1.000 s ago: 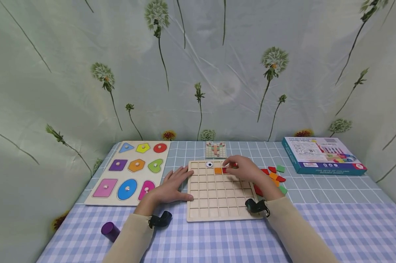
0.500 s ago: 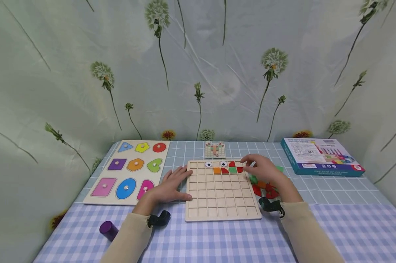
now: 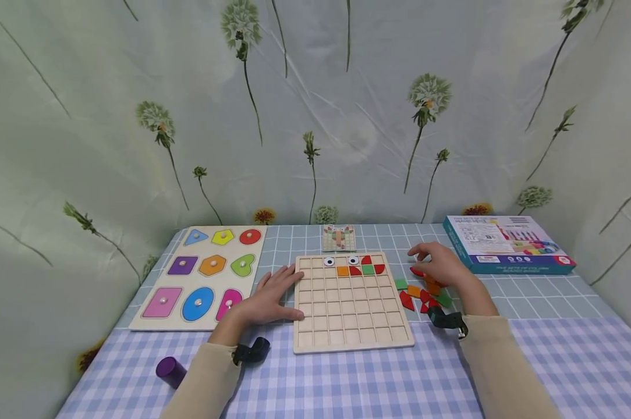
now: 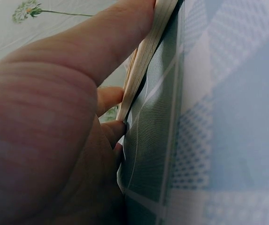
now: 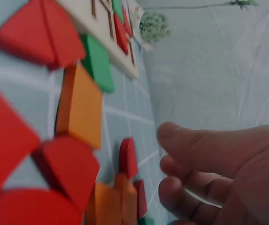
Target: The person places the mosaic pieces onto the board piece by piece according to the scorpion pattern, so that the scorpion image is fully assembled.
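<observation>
My left hand [image 3: 267,299] lies with spread, straight fingers against the left edge of a wooden grid board [image 3: 349,317]; thumb and fingertips meet the board's side in the left wrist view. In the board's top rows sit two eye pieces [image 3: 329,262], an orange square [image 3: 343,271], a green square [image 3: 367,269] and several red quarter-round pieces [image 3: 379,269]. My right hand [image 3: 442,265] hovers, fingers loosely bent and holding nothing, over a pile of red, orange and green pieces. An orange piece [image 5: 80,105] and a green piece [image 5: 96,63] show in the right wrist view.
Behind the board lies a small pattern card [image 3: 339,238]. A knobbed shape puzzle [image 3: 155,311] is on the left, a purple cylinder [image 3: 171,371] at front left. At back right lies a flat boxed set [image 3: 509,244].
My right hand has moved right, off the board to over the loose pieces, uncovering a second eye, a green square and red pieces on the board. The left hand stays at the edge.
</observation>
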Demonstrator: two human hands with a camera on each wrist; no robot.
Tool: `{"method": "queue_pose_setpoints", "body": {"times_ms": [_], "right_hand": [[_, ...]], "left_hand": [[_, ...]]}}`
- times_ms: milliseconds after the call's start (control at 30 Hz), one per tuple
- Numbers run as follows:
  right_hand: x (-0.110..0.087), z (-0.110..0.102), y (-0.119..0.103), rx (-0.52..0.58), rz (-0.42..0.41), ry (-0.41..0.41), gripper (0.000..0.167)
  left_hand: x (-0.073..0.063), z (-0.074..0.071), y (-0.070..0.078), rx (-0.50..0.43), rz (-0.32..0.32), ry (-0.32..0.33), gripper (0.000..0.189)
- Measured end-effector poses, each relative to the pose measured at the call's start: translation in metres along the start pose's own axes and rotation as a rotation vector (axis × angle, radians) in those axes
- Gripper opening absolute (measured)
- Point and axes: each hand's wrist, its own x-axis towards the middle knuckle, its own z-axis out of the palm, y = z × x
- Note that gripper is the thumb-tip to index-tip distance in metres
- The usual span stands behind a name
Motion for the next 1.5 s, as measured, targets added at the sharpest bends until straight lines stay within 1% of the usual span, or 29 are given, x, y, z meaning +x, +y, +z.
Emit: {"method": "queue_pose_setpoints", "body": {"times_ms": [133,233,367,500,767,933,1100,1233,1400,1500], "right_hand": [[0.001,0.001,0.007,-0.013,0.049,-0.025,0.037],[0.001,0.002,0.012,-0.031,0.057,-0.032,0.035],[0.003,0.005,0.015,-0.03,0.057,-0.027,0.027],[0.003,0.007,0.015,-0.021,0.052,-0.008,0.021],[0.003,0.011,0.008,0.017,0.059,0.023,0.019],[0.006,0.015,0.006,0.039,0.029,0.053,0.017],[0.009,0.018,0.003,0.027,-0.03,0.045,0.023],[0.01,0.023,-0.003,0.018,-0.063,0.048,0.023],[0.01,0.028,-0.014,0.027,-0.083,0.058,0.022],[0.01,0.031,-0.022,0.052,-0.072,0.051,0.022]], "left_hand": [[0.0,-0.001,-0.001,0.006,0.022,0.006,0.094],[0.0,-0.001,0.0,0.006,0.027,0.004,0.094],[0.0,-0.002,0.002,0.004,0.022,-0.002,0.095],[0.0,-0.002,0.002,0.005,0.021,-0.002,0.094],[0.001,-0.001,0.0,0.018,0.024,0.001,0.094],[0.001,-0.001,0.002,0.014,0.021,0.0,0.094],[0.0,-0.001,0.002,0.009,0.017,-0.001,0.095],[0.0,0.0,0.0,0.015,0.012,-0.001,0.095],[-0.001,0.0,0.0,0.008,0.009,-0.001,0.094],[-0.002,0.0,0.0,0.004,0.004,0.001,0.094]]}}
